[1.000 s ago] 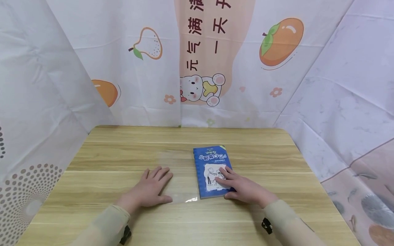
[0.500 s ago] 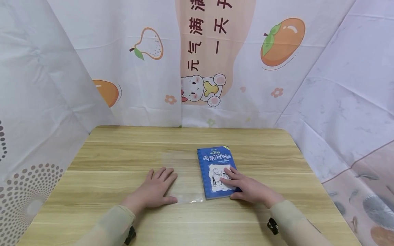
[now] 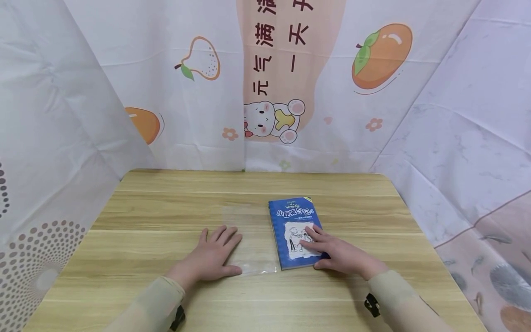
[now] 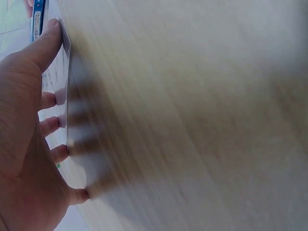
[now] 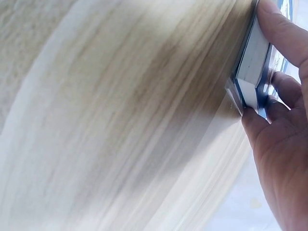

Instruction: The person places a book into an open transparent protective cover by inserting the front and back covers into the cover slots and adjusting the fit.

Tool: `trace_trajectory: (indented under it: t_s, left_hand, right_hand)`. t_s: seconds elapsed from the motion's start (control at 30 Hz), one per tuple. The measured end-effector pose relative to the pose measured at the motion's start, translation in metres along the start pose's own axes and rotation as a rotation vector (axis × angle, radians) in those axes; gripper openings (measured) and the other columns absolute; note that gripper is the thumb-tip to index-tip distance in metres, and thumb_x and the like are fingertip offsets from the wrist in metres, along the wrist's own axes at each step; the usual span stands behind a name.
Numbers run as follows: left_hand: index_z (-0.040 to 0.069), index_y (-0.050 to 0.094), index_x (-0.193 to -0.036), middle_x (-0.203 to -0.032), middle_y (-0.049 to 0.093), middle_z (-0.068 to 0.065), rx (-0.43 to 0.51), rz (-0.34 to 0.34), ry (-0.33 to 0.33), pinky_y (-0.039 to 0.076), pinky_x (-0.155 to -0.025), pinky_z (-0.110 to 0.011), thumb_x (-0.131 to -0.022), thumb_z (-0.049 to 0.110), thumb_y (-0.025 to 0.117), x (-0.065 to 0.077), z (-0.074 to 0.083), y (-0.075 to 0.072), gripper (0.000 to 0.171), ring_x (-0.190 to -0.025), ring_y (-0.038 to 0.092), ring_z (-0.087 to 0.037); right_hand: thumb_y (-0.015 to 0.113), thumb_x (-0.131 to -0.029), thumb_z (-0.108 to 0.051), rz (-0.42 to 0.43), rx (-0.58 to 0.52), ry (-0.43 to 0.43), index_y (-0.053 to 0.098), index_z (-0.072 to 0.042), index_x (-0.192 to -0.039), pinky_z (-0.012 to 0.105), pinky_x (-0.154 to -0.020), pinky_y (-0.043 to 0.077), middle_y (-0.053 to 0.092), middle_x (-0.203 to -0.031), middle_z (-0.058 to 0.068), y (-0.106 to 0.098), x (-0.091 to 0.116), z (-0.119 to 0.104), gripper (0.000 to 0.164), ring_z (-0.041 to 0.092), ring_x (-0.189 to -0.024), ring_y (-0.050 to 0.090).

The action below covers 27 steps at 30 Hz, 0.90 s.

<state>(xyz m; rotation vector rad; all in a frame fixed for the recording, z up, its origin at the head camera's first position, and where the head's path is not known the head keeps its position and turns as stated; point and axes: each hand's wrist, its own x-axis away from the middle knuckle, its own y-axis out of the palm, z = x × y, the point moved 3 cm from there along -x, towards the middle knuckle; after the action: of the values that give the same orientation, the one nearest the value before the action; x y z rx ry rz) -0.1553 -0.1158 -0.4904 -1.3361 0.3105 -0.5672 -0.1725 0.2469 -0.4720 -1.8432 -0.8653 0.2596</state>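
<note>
A blue paperback book (image 3: 290,213) with a white cartoon panel lies closed on the table, its cover upward. A clear plastic sheet (image 3: 254,246) stretches flat to its left, and a corner of the sheet shows under the book in the right wrist view. My left hand (image 3: 209,258) rests spread on the left edge of the sheet, fingertips and thumb pressing down. On the book's lower right part lies my right hand (image 3: 338,253), fingers spread over the cover. In the right wrist view, the thumb and little finger touch the book's edges near the page block (image 5: 252,62).
The wooden table (image 3: 166,193) has rounded far corners. Behind it hangs a white cloth (image 3: 199,106) printed with fruit and characters. More cloth (image 3: 469,138) hangs along the right side, and dotted cloth (image 3: 41,258) along the left.
The book and the clear sheet have slid a little to the right together. Both hands have moved right with them, keeping the same posture and contact.
</note>
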Motion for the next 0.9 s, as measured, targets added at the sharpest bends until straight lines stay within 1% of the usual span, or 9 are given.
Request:
trace_trajectory:
  t_s: [0.3,0.53,0.7,0.77,0.9]
  left_hand:
    - [0.013,0.038,-0.158,-0.166,0.029,-0.012,0.02,-0.014,-0.001,0.016,-0.111,-0.08,-0.092,0.069,0.059,0.0007,-0.0006,0.0008,0.09,-0.151,0.024,-0.044]
    - [0.013,0.038,-0.159,-0.166,0.029,-0.012,0.018,-0.016,-0.011,0.016,-0.111,-0.079,-0.091,0.069,0.06,-0.0001,-0.0014,0.0026,0.091,-0.152,0.024,-0.044]
    - [0.014,0.037,-0.159,-0.167,0.028,-0.011,0.017,-0.02,-0.016,0.014,-0.112,-0.079,-0.091,0.069,0.06,-0.0004,-0.001,0.0025,0.091,-0.153,0.022,-0.043]
    - [0.014,0.037,-0.159,-0.167,0.028,-0.011,0.021,-0.02,-0.016,0.014,-0.112,-0.079,-0.091,0.068,0.061,-0.0005,-0.0006,0.0019,0.091,-0.153,0.022,-0.043]
    - [0.014,0.037,-0.159,-0.167,0.028,-0.011,0.018,-0.022,-0.015,0.015,-0.112,-0.079,-0.091,0.068,0.061,-0.0005,-0.0008,0.0021,0.09,-0.153,0.022,-0.043]
  right_hand:
    - [0.072,-0.096,-0.029,0.004,0.004,-0.019,0.048,-0.024,-0.154,0.062,-0.114,0.033,0.025,-0.167,0.016,-0.0003,-0.0003,-0.001,0.064,0.044,-0.154,0.016]
    - [0.073,-0.095,-0.032,-0.003,0.023,-0.007,0.047,-0.027,-0.155,0.061,-0.113,0.036,0.025,-0.168,0.013,0.0011,-0.0004,0.0006,0.065,0.043,-0.155,0.015]
    - [0.072,-0.096,-0.034,0.015,0.067,-0.043,0.047,-0.026,-0.155,0.061,-0.111,0.038,0.026,-0.167,0.016,0.0008,0.0009,0.0001,0.064,0.045,-0.153,0.019]
    - [0.072,-0.096,-0.032,0.024,0.095,-0.07,0.047,-0.024,-0.155,0.062,-0.11,0.04,0.027,-0.166,0.018,0.0002,0.0021,-0.0004,0.065,0.047,-0.152,0.021]
    - [0.073,-0.095,-0.027,0.01,0.13,-0.086,0.045,-0.026,-0.156,0.061,-0.108,0.042,0.027,-0.166,0.019,-0.0016,0.0029,-0.0004,0.067,0.048,-0.151,0.022]
